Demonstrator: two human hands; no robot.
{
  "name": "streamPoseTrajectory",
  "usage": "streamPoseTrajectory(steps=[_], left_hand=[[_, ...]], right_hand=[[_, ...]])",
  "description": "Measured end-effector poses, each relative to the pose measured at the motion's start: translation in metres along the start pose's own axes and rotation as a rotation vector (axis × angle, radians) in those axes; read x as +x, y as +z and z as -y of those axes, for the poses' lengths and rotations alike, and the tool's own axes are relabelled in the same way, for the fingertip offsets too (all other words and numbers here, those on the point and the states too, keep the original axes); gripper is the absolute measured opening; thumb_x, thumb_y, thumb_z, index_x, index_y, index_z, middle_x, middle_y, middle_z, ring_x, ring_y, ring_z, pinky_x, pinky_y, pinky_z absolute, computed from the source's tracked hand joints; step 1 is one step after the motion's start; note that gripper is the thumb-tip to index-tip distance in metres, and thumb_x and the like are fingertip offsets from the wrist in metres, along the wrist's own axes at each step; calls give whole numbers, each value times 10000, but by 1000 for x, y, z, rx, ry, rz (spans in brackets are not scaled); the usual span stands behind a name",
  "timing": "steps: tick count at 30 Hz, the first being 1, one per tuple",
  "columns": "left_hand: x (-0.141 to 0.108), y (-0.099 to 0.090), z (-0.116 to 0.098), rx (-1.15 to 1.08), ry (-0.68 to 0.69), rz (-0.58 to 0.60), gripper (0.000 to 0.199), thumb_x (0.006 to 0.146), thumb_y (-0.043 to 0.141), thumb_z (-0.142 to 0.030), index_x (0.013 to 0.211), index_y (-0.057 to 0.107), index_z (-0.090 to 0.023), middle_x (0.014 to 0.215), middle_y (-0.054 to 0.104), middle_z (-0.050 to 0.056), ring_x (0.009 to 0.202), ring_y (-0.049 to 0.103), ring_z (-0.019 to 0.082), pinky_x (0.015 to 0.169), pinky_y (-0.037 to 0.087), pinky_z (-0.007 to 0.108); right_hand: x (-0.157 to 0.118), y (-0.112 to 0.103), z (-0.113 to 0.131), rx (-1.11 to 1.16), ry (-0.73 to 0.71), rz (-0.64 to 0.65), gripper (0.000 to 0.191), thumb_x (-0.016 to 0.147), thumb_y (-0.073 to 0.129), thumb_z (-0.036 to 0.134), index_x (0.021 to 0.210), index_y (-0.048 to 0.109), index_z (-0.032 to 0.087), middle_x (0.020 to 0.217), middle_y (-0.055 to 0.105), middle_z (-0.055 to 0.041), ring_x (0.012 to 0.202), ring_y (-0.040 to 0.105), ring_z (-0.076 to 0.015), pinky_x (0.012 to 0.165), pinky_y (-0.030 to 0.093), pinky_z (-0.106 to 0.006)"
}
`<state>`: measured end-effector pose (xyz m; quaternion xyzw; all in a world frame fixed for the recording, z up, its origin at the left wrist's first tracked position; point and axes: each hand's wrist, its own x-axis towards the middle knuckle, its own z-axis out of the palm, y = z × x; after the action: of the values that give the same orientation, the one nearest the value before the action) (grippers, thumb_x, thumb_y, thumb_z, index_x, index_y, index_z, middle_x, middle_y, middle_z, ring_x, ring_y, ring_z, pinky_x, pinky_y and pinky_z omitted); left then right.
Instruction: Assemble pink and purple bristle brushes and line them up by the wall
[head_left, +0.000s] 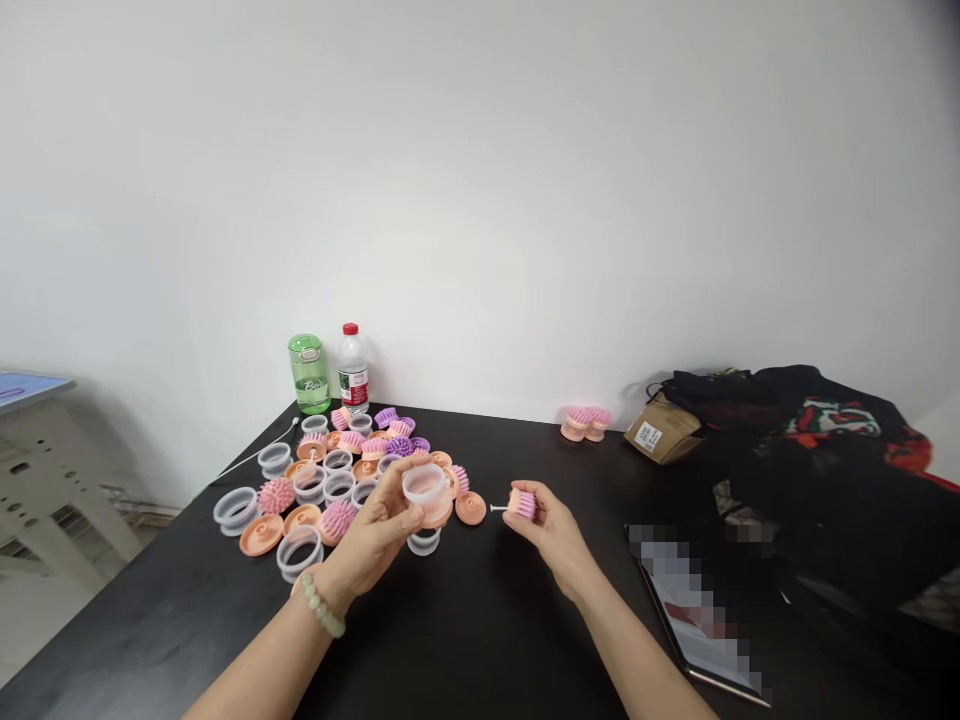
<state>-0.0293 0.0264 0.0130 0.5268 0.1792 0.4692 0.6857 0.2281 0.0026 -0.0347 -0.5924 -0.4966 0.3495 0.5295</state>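
Note:
My left hand (382,530), with a beaded bracelet on its wrist, grips a clear plastic ring (424,484) together with a peach round base (436,515) beneath it. In my right hand (553,525) is a pink bristled brush head (523,503), turned on its side, with a thin white stem pointing left toward the other hand. A gap separates the two held parts. Between the hands a peach disc (471,508) lies on the black table (480,640). Below my left hand a clear ring (424,542) rests on the table.
Loose clear rings, peach discs and pink or purple brush heads (276,496) spread across the left. Behind them stand a green bottle (309,375) and a water bottle (353,370). Two brushes (585,423), a brown package (664,428), a tablet (697,610) and dark clothing (825,480) lie right.

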Motion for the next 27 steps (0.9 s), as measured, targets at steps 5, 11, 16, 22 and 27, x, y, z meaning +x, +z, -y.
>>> streamPoseTrajectory(steps=[5,11,16,22,27], left_hand=[[0,-1,0,-9,-68,-3,432,801,753,-380,1136,506,-264,1103,653,64,905,701,238,804,537,383],[2,-2,5,116,-35,-80,408,726,816,-397,981,570,-195,912,633,30,829,609,172,692,467,259],[1,-1,8,154,-11,-65,488,722,826,-329,1128,571,-238,1034,611,39,953,587,193,780,475,287],[-2,4,13,346,22,116,442,747,810,-349,1101,576,-230,1087,588,54,1005,592,221,806,496,324],[-1,2,21,490,17,143,482,695,847,-323,1081,574,-229,1094,591,54,998,628,236,806,531,352]], right_hand=[[-3,7,-3,-150,-8,175,339,673,749,279,997,661,231,840,670,18,757,627,-193,717,503,-332],[-10,21,1,-311,-116,112,406,626,775,252,1013,656,257,987,680,-25,853,631,-236,749,514,-375],[-15,17,10,-322,-342,-22,415,685,790,316,1075,658,264,1112,658,-81,1038,593,-311,893,508,-469],[-38,24,26,-189,-611,233,515,892,640,497,1364,541,316,1226,638,-95,1074,597,-299,873,534,-426],[-41,29,26,-171,-518,323,470,905,619,515,1328,573,316,1211,672,-83,978,667,-273,860,556,-418]])
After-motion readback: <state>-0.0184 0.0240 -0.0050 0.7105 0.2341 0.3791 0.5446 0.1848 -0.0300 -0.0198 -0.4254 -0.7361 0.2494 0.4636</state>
